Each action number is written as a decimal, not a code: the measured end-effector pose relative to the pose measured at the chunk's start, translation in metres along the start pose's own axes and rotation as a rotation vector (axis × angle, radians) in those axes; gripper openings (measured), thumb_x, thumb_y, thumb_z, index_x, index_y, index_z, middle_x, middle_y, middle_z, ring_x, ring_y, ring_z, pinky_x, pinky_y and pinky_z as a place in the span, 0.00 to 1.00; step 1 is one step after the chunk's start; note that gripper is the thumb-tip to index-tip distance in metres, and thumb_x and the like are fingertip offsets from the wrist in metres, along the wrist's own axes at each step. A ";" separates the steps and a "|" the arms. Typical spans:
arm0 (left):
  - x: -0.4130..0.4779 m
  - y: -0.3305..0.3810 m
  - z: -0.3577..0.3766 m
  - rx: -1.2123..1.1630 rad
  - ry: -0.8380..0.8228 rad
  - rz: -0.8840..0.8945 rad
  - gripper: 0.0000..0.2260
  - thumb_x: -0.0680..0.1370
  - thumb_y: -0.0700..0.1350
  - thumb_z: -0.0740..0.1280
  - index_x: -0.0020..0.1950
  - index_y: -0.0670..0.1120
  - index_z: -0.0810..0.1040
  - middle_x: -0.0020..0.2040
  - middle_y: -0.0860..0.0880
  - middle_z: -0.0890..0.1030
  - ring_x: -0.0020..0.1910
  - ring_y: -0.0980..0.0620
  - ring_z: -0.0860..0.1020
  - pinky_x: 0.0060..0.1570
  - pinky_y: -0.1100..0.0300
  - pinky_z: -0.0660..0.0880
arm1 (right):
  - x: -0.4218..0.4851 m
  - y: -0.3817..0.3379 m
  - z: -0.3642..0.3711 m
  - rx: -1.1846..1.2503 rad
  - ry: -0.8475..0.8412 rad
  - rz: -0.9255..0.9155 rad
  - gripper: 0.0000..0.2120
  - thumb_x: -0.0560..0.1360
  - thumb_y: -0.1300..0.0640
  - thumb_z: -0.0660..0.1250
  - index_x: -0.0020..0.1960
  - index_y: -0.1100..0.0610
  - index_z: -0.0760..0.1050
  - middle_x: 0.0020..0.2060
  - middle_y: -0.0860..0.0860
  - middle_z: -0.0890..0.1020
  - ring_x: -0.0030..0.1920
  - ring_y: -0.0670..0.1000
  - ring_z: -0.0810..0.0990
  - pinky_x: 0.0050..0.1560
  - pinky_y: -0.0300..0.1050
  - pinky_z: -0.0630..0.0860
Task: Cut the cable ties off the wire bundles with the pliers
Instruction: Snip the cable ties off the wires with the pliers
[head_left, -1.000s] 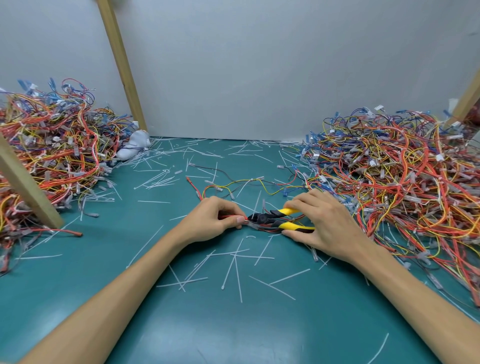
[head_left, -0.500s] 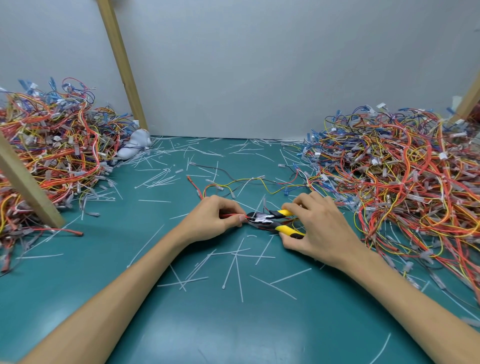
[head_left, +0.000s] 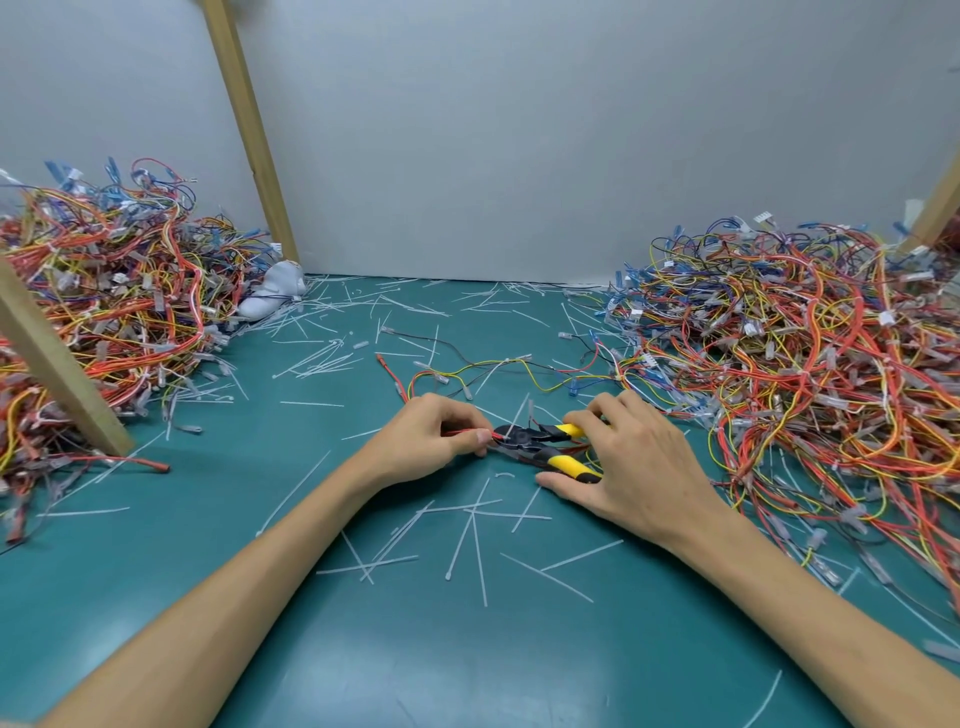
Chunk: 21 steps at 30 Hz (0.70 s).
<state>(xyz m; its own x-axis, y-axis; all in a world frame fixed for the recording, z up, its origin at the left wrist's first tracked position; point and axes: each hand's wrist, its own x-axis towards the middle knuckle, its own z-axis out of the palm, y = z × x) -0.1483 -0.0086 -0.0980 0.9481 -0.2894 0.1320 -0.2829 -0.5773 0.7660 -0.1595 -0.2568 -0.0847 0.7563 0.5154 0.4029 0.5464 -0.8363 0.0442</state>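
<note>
Cutting judged in hand: near worktop (head_left: 467, 649) centre, left hand (head_left: 436, 441) holds the wire bundle (head_left: 465, 432) in a pinching grip, right hand (head_left: 634, 467) at its 3 o'clock grips the pliers (head_left: 540, 447), handles spread; next move calls for a squeeze sparing insulation.

Workshop bench set up for manual wiring work. A teal work mat (head_left: 182, 597) covers the lower frame. Tangled red, yellow and blue wire bundles rise in a left heap (head_left: 104, 322) at the left edge and a right heap (head_left: 805, 364) at the right edge. Snipped white cable ties (head_left: 472, 525) litter the centre, near yellow-handled pliers (head_left: 540, 449). Plain grey panels (head_left: 519, 130) close the upper frame; a bare wooden strut (head_left: 247, 130) slants at upper left.
</note>
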 end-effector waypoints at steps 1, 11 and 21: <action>0.000 0.000 0.000 -0.005 -0.004 -0.001 0.07 0.79 0.42 0.67 0.43 0.46 0.82 0.34 0.56 0.81 0.32 0.61 0.73 0.35 0.68 0.67 | 0.000 0.000 0.000 -0.004 0.008 -0.002 0.28 0.69 0.31 0.63 0.53 0.54 0.78 0.43 0.50 0.76 0.45 0.54 0.74 0.45 0.48 0.73; 0.000 0.001 0.000 -0.109 -0.012 -0.033 0.08 0.80 0.42 0.66 0.42 0.47 0.82 0.33 0.55 0.79 0.34 0.52 0.71 0.38 0.57 0.66 | 0.000 0.003 0.008 -0.010 0.055 -0.020 0.21 0.75 0.40 0.66 0.57 0.56 0.79 0.46 0.52 0.79 0.48 0.57 0.76 0.47 0.52 0.76; -0.002 -0.001 -0.001 -0.119 -0.006 -0.009 0.09 0.78 0.43 0.67 0.40 0.45 0.82 0.34 0.51 0.80 0.34 0.53 0.71 0.38 0.58 0.66 | 0.001 0.004 0.010 0.054 0.125 -0.061 0.23 0.74 0.35 0.62 0.51 0.55 0.78 0.42 0.49 0.77 0.44 0.54 0.73 0.45 0.50 0.75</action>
<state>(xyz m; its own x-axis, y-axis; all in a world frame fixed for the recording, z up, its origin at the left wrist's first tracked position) -0.1495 -0.0070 -0.0987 0.9496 -0.2894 0.1209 -0.2544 -0.4854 0.8364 -0.1534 -0.2580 -0.0930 0.6718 0.5351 0.5122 0.6113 -0.7910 0.0246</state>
